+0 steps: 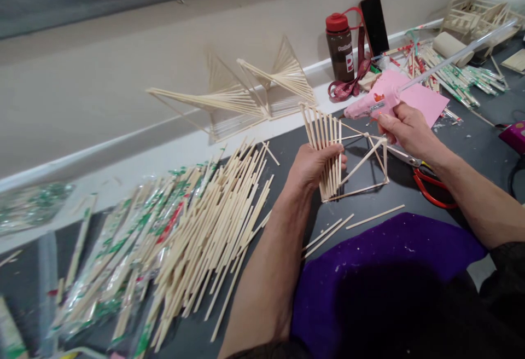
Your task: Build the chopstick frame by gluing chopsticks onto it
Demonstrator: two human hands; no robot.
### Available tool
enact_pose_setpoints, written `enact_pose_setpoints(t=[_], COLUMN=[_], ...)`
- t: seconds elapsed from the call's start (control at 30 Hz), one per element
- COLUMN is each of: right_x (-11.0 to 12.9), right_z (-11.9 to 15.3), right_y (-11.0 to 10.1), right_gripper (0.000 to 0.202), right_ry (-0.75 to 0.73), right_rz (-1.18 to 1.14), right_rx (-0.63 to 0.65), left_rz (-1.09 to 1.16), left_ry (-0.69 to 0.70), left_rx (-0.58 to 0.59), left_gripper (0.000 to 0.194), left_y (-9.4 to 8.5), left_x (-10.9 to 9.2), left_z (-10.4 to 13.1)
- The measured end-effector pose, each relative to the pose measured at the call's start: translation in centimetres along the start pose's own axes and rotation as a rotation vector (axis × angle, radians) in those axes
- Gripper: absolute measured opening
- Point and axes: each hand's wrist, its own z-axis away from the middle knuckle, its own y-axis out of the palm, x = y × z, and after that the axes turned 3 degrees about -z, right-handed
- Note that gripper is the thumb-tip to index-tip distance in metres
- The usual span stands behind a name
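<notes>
My left hand point(314, 164) is closed around the slatted side of a frame of wooden sticks point(363, 186), thumb across the front of the slats. The frame's open end points right, with thin sticks joined at its corners. In my right hand point(412, 126) is a pink hot glue gun point(373, 102), gripped by its handle. Its nozzle points left, close to the upper slats; whether it touches them I cannot tell. A long clear glue stick point(459, 55) juts from the gun's back. Scissors with red handles point(435, 186) lie beneath my right forearm.
Loose wooden sticks point(217, 227) and wrapped chopsticks point(123, 244) cover the left of the table. Finished stick structures point(246, 96) stand along the wall. A bottle point(340, 47), a phone point(374, 25) and pink paper point(430, 99) are at the back, with more wrapped sticks point(459, 77) right.
</notes>
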Motion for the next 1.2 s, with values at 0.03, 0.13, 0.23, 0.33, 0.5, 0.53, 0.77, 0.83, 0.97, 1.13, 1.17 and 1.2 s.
enact_pose_setpoints(t=[0.03, 0.13, 0.23, 0.33, 0.5, 0.53, 0.77, 0.83, 0.97, 1.13, 1.17, 1.2], right_x=[-0.01, -0.07, -0.15, -0.2, 0.12, 0.23, 0.29, 0.11, -0.02, 0.05, 0.05, 0.06], right_z=[-0.01, -0.05, -0.07, -0.07, 0.06, 0.09, 0.01, -0.07, -0.11, -0.06, -0.07, -0.09], right_y=[0.0, 0.02, 0.03, 0.02, 0.0, -0.02, -0.16, -0.12, -0.02, -0.05, -0.05, -0.04], right_gripper=[0.038, 0.037, 0.037, 0.037, 0.04, 0.04, 0.039, 0.041, 0.042, 0.041, 0.041, 0.041], right_ry=[-0.001, 0.016, 0.022, 0.02, 0.027, 0.026, -0.014, -0.042, -0.061, -0.05, -0.05, -0.051], right_rz=[-0.003, 0.004, 0.013, 0.005, 0.021, 0.028, 0.091, 0.103, 0.114, 0.128, 0.13, 0.132], right_rx=[-0.001, 0.011, 0.019, 0.016, 0.01, 0.009, -0.034, -0.034, -0.006, -0.032, -0.024, -0.012], left_rz=[-0.001, -0.001, -0.021, -0.029, -0.01, -0.011, -0.019, -0.02, -0.015, 0.003, 0.004, 0.004], left_ry=[-0.004, -0.005, -0.007, -0.01, 0.0, 0.001, 0.001, 0.003, 0.001, 0.012, 0.013, 0.011], left_rx=[-0.002, -0.01, -0.028, -0.03, -0.014, -0.014, -0.009, -0.013, -0.017, -0.002, 0.0, 0.001], left_gripper=[0.016, 0.015, 0.014, 0.014, 0.015, 0.015, 0.015, 0.014, 0.012, 0.014, 0.014, 0.014], left_y=[0.01, 0.03, 0.03, 0.01, -0.05, -0.05, 0.0, 0.01, 0.02, -0.05, -0.06, -0.07], left_x=[-0.02, -0.05, -0.06, -0.06, 0.02, 0.02, -0.01, -0.02, -0.06, 0.07, 0.09, 0.09], left_z=[0.04, 0.1, 0.1, 0.04, 0.0, 0.03, 0.16, 0.12, 0.0, -0.11, -0.1, -0.08])
